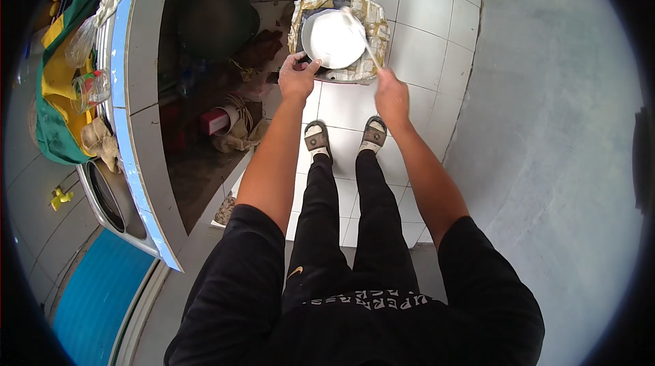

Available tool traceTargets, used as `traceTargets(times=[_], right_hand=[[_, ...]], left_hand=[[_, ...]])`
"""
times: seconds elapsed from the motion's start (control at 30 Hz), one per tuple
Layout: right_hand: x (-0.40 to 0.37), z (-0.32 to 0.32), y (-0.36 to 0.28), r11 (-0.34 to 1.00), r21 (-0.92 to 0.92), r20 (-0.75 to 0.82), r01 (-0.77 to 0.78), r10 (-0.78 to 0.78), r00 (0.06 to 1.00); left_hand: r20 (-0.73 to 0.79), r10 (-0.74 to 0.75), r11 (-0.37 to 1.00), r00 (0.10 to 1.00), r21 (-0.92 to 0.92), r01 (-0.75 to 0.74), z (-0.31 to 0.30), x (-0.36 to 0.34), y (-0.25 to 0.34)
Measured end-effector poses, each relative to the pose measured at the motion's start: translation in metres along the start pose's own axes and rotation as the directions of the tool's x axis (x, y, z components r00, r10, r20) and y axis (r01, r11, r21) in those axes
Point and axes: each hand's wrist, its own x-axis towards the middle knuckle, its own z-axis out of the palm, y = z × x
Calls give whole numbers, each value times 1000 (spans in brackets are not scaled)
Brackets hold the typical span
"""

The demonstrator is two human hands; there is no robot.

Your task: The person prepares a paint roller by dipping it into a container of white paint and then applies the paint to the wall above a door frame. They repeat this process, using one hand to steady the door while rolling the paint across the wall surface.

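White bowl (333, 40), upper centre, on patched stand (378, 23) | left hand (297, 81): fingers gripping near-left rim | right hand (392, 95): fingers closed round pale stick (371, 53) reaching over bowl

The bowl (333, 39) is white inside; the floor (423, 52) has white tiles. The shirt (368, 318) is black with pale lettering; the cloth (58, 110) is green and yellow.

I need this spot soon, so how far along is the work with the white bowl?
Done: the bowl is set on the taped stand, apparently with white contents in it. In hand: the left hand is at the rim, the right hand holds a pale stick reaching over the white. Left: probably more stirring; how well mixed it is, I can't tell.
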Motion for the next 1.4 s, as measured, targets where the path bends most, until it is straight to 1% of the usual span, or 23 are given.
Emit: traceTargets(times=[0.03,0.1,0.13,0.2,0.23,0.3,0.4,0.47,0.53,0.6,0.67,0.7,0.77,0.8,0.9,0.93,1.0,1.07,1.13,1.2,1.27,1.33,1.4], right_hand=[[3,10,-7,1000,2,-2,-4,4,1000],[7,27,-19,998,-33,130,-46,50,990],[3,29,-23,998,-35,124,-49,53,991],[-15,29,-29,996,-39,245,-76,84,966],[-29,28,-22,996,-40,243,-76,84,966],[-60,15,-5,999,21,229,31,-35,973],[-91,-17,22,998,-57,147,20,-12,989],[-84,-36,24,981,-184,219,-59,99,971],[-64,-33,24,979,-187,196,-83,120,973],[-35,-21,21,978,-179,173,-102,133,976],[-9,-5,14,997,-30,118,-77,80,990],[-2,2,9,997,-26,118,-79,81,990],[7,12,-1,998,-49,186,-49,57,981],[3,14,-5,997,-50,182,-51,59,982],[-26,9,-9,998,-25,298,-50,55,953],[-40,5,-3,999,-27,297,-47,53,954],[-62,-9,12,999,13,231,34,-36,972],[-65,-34,17,993,-57,262,-101,112,958],[-51,-47,26,969,-156,240,-191,224,944],[-24,-51,32,976,-152,236,-153,186,954],[0,-37,34,991,-104,202,-81,101,974],[18,-19,20,1000,23,197,5,-10,980],[21,3,2,1000,-14,234,6,-3,972]], left_hand=[[9,-3,1000,1000,0,3,0,0,-1],[11,8,1000,1000,3,-8,0,2,-4],[11,16,1000,1000,2,-16,1,3,-6],[12,6,1000,1000,-5,-6,2,4,-7],[6,-8,1000,1000,-12,8,2,4,-6],[2,-9,1000,1000,6,9,1,1,-4],[-4,-2,998,1000,55,2,-1,-2,5],[-2,-5,996,1000,86,5,-3,-7,7],[17,-10,997,1000,73,9,0,-7,10],[2,-32,999,999,43,32,1,-7,9],[13,-33,999,999,34,33,0,-9,13],[12,-32,999,999,38,32,-1,-8,12],[18,-14,999,1000,37,13,1,-3,6],[21,-10,999,1000,38,9,3,-1,0],[6,6,1000,1000,-6,-6,7,6,-10],[13,-7,1000,1000,-10,7,7,5,-9],[17,-22,1000,1000,-12,22,6,4,-8],[8,-25,1000,1000,4,25,5,1,-3],[5,-14,1000,1000,7,14,4,2,-6],[7,3,1000,1000,7,-3,6,3,-8],[11,14,999,1000,-43,-14,6,2,-9],[31,14,999,999,-29,-13,4,1,-7],[50,18,1000,999,-17,-17,3,2,-5]])
